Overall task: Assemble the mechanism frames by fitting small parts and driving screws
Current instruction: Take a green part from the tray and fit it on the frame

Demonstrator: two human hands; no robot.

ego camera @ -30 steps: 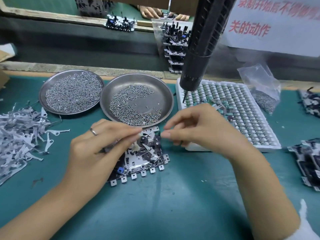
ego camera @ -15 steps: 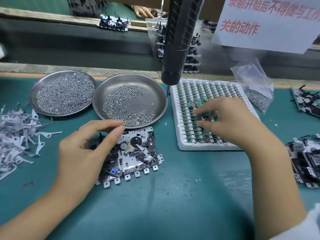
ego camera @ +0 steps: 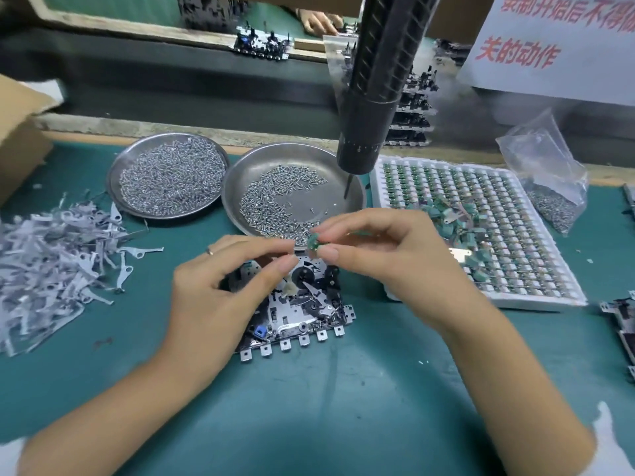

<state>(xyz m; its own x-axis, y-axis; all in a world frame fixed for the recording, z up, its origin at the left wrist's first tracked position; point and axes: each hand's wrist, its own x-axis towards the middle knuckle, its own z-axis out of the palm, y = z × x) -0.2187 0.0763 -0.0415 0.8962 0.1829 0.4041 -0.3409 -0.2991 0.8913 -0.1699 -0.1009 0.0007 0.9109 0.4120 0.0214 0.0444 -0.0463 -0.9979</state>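
A small green circuit-board part (ego camera: 313, 242) is being pinched between the thumb and forefinger of the right hand (ego camera: 385, 250), held in the air just above the far edge of the grey metal mechanism frame (ego camera: 295, 310). The frame is lying flat on the teal work mat (ego camera: 343, 407), its row of square tabs along the near edge. From the pinched part, the frame's black round hub (ego camera: 304, 274) is lying at about six o'clock, close below. That short drop toward the wearer looks like the relation the next move depends on. The part is too small and blurred to tell its long axis.

The left hand (ego camera: 220, 290) is sitting at nine o'clock from the part, fingers curled over the frame's left side. Its thumb and forefinger are reaching toward the part; whether they are touching it cannot be told. The right hand is the one carrying the part.

Moving outward, a round steel dish of loose silver screws (ego camera: 292, 204) is lying at twelve o'clock, just beyond the frame. A fuller second steel dish of screws (ego camera: 168, 175) is sitting at ten o'clock. A white foam tray of green parts (ego camera: 481, 235) is lying at two to three o'clock. A black hanging electric screwdriver (ego camera: 374, 108) is suspended at one o'clock, its bit over the nearer dish. A heap of flat grey metal levers (ego camera: 51, 255) is lying at nine o'clock, well apart.
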